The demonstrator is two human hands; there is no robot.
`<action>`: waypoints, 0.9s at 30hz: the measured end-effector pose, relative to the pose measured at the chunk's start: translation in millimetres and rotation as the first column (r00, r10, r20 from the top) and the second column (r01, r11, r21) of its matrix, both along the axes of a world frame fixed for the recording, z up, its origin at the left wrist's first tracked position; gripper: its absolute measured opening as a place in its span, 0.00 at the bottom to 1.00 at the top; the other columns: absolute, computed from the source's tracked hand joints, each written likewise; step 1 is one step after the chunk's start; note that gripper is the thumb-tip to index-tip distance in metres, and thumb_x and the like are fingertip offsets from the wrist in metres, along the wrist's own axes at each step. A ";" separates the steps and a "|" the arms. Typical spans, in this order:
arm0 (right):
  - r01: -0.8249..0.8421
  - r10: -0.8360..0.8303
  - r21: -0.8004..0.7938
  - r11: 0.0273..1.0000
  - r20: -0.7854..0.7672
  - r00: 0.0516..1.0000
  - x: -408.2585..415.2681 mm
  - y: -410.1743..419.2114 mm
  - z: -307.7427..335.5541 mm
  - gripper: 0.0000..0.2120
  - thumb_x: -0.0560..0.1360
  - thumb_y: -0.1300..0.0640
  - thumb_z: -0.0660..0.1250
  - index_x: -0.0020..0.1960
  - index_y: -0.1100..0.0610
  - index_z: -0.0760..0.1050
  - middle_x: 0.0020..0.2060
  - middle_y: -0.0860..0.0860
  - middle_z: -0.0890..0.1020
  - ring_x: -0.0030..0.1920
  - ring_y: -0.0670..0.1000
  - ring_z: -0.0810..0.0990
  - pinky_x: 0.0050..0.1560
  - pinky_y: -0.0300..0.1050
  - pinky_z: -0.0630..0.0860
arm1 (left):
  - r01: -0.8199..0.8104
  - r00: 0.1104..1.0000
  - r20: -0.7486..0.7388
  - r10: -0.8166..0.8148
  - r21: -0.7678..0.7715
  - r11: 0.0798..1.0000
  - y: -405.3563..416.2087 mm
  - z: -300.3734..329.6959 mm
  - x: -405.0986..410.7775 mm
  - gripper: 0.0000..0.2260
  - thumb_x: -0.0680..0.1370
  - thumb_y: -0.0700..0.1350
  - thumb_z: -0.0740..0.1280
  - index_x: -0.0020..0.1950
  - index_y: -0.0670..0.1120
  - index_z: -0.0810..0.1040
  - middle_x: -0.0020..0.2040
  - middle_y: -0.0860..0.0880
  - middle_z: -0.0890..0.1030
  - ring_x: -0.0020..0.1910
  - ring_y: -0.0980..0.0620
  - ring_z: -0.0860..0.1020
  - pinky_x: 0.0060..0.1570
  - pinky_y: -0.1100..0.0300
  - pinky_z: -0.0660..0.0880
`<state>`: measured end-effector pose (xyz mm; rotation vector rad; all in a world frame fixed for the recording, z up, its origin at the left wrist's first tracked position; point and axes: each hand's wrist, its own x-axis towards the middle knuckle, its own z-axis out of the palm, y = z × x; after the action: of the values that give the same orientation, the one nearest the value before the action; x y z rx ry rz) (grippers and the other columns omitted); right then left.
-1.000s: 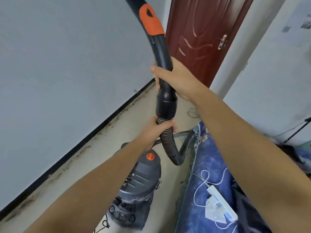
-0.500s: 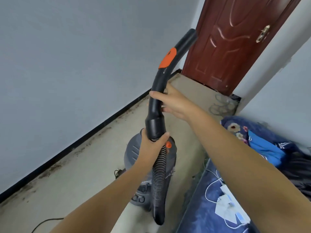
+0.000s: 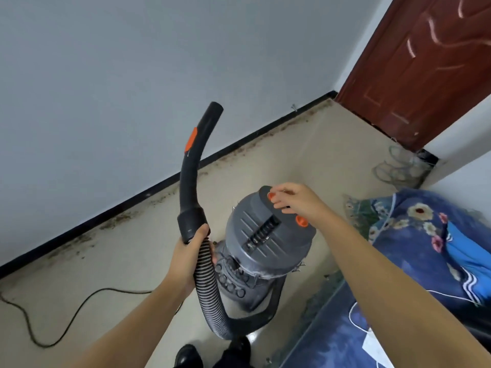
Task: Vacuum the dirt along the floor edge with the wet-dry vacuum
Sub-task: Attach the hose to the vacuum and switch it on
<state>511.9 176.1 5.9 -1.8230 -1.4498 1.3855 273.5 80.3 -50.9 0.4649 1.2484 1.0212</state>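
Observation:
A grey wet-dry vacuum (image 3: 263, 243) with orange knobs stands on the beige floor in the middle. My left hand (image 3: 192, 251) grips its ribbed hose (image 3: 208, 285) just below the curved black wand (image 3: 192, 171), which points up and has an orange slider. My right hand (image 3: 295, 201) reaches over the vacuum's top, fingertips at an orange button (image 3: 271, 195) near the far rim. Brown dirt (image 3: 119, 219) lies in a band along the black baseboard (image 3: 148, 192) at the foot of the grey wall.
A black power cord (image 3: 66, 322) loops over the floor at lower left. A blue floral bedcover (image 3: 425, 248) with a white cable fills the right side. A dark red door (image 3: 425, 65) closes the far corner, tangled tubing (image 3: 398, 168) beside it. My black shoes (image 3: 212, 354) are below.
My right hand has let go of the wand and moved down onto the top of the vacuum. The wand has dropped lower, and my view has tilted down toward the floor.

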 end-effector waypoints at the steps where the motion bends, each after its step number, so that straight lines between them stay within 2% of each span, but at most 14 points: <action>1: -0.024 0.025 -0.006 1.000 0.101 0.995 8.6 1.5 -20.8 0.09 0.81 0.59 0.60 0.57 0.57 0.78 0.50 0.55 0.83 0.49 0.51 0.81 0.47 0.38 0.77 | 0.003 1.000 -0.011 -0.003 -0.007 1.000 -1.3 -8.4 3.2 0.09 0.79 0.48 0.66 0.48 0.44 0.69 0.31 0.42 0.76 0.24 0.47 0.73 0.25 0.59 0.72; 3: -0.155 0.153 -0.021 0.988 0.320 0.935 23.7 6.1 -64.7 0.11 0.81 0.60 0.60 0.58 0.57 0.79 0.50 0.53 0.83 0.50 0.54 0.82 0.51 0.46 0.78 | 0.023 0.999 -0.042 -0.023 -0.007 1.000 -3.4 -24.5 14.4 0.09 0.78 0.47 0.66 0.49 0.42 0.70 0.30 0.41 0.76 0.24 0.46 0.73 0.26 0.58 0.73; 5: -0.363 0.354 -0.085 0.928 0.507 0.786 32.0 13.2 -108.2 0.14 0.81 0.58 0.60 0.65 0.55 0.76 0.57 0.54 0.81 0.58 0.57 0.78 0.57 0.53 0.76 | 0.042 0.996 -0.075 -0.042 -0.009 0.999 -1.8 -40.9 29.2 0.08 0.78 0.45 0.67 0.50 0.42 0.71 0.29 0.41 0.76 0.24 0.46 0.73 0.29 0.57 0.74; 6: -0.494 0.463 -0.123 0.861 0.592 0.659 33.6 17.8 -130.1 0.17 0.81 0.57 0.60 0.69 0.54 0.71 0.64 0.55 0.77 0.64 0.57 0.74 0.62 0.53 0.72 | 0.042 0.995 -0.092 -0.043 -0.022 0.999 0.8 -49.3 37.6 0.08 0.78 0.45 0.67 0.50 0.42 0.71 0.29 0.42 0.76 0.24 0.46 0.74 0.29 0.57 0.74; 8: -0.737 0.629 -0.238 0.633 0.713 0.310 35.2 26.3 -171.5 0.25 0.81 0.53 0.60 0.77 0.52 0.59 0.74 0.54 0.64 0.75 0.55 0.60 0.73 0.56 0.59 | 0.015 0.995 -0.097 -0.020 -0.056 0.998 7.0 -66.7 53.7 0.07 0.78 0.45 0.67 0.49 0.43 0.71 0.29 0.43 0.76 0.25 0.46 0.74 0.28 0.57 0.73; 10: -0.833 0.662 -0.377 0.406 0.749 -0.016 35.9 38.1 -204.9 0.29 0.82 0.49 0.57 0.79 0.50 0.49 0.78 0.54 0.54 0.78 0.55 0.48 0.76 0.60 0.45 | -0.023 0.996 -0.092 0.017 -0.072 0.997 14.3 -84.1 67.3 0.07 0.78 0.46 0.67 0.48 0.44 0.71 0.29 0.43 0.76 0.25 0.47 0.73 0.28 0.58 0.72; 11: -0.839 0.653 -0.433 0.330 0.747 -0.129 37.0 45.4 -217.8 0.29 0.83 0.47 0.55 0.79 0.49 0.46 0.78 0.55 0.53 0.78 0.55 0.47 0.75 0.61 0.42 | -0.045 0.995 -0.090 0.038 -0.082 0.996 17.6 -92.9 72.6 0.08 0.78 0.46 0.67 0.47 0.44 0.70 0.29 0.43 0.76 0.24 0.47 0.73 0.27 0.59 0.72; 12: -0.843 0.644 -0.466 0.269 0.738 -0.203 38.5 52.8 -228.8 0.29 0.83 0.47 0.53 0.79 0.48 0.44 0.77 0.56 0.55 0.78 0.56 0.49 0.75 0.61 0.41 | -0.070 0.994 -0.087 0.062 -0.096 0.993 19.4 -100.3 76.8 0.08 0.78 0.47 0.67 0.46 0.44 0.70 0.29 0.43 0.76 0.24 0.47 0.72 0.27 0.59 0.72; 13: -0.855 0.633 -0.471 0.216 0.735 -0.245 40.0 59.3 -236.1 0.29 0.83 0.47 0.52 0.79 0.48 0.43 0.75 0.57 0.60 0.76 0.57 0.54 0.76 0.59 0.44 | -0.093 0.993 -0.085 0.083 -0.109 0.990 20.4 -105.8 79.3 0.08 0.78 0.46 0.66 0.46 0.43 0.70 0.29 0.43 0.76 0.24 0.47 0.72 0.26 0.59 0.71; 15: -0.888 0.598 -0.443 0.128 0.748 -0.287 41.8 71.8 -243.3 0.29 0.83 0.45 0.52 0.79 0.48 0.43 0.68 0.57 0.68 0.69 0.59 0.66 0.72 0.54 0.55 | -0.137 0.989 -0.079 0.128 -0.119 0.983 21.2 -113.7 80.9 0.08 0.78 0.46 0.66 0.44 0.43 0.70 0.29 0.42 0.75 0.24 0.47 0.71 0.25 0.59 0.71; 18: -0.907 0.573 -0.412 0.084 0.765 -0.294 38.3 80.6 -241.8 0.30 0.82 0.43 0.52 0.79 0.47 0.43 0.61 0.57 0.73 0.60 0.58 0.71 0.60 0.49 0.65 | -0.190 0.979 -0.100 0.177 -0.132 0.973 16.0 -120.7 77.7 0.09 0.78 0.47 0.66 0.44 0.43 0.70 0.30 0.41 0.75 0.24 0.47 0.71 0.25 0.59 0.70; 22: -0.900 0.591 -0.408 0.151 0.767 -0.248 22.6 85.7 -238.5 0.31 0.81 0.42 0.53 0.79 0.46 0.44 0.60 0.57 0.73 0.59 0.58 0.71 0.59 0.50 0.66 | -0.227 0.969 -0.138 0.206 -0.165 0.960 5.2 -127.5 65.5 0.12 0.78 0.49 0.66 0.44 0.41 0.69 0.29 0.41 0.74 0.23 0.47 0.71 0.24 0.59 0.70; 27: -0.874 0.621 -0.368 0.316 0.777 -0.103 -14.4 94.6 -241.6 0.31 0.81 0.40 0.54 0.79 0.45 0.46 0.61 0.58 0.73 0.60 0.59 0.72 0.59 0.52 0.67 | -0.251 0.962 -0.155 0.224 -0.183 0.950 -7.4 -130.3 48.4 0.13 0.78 0.49 0.66 0.46 0.40 0.68 0.27 0.41 0.74 0.22 0.48 0.71 0.23 0.59 0.69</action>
<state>497.5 270.8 -235.7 -1.3558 -3.5000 0.2657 321.8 72.9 -181.3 0.2299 1.5383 1.0648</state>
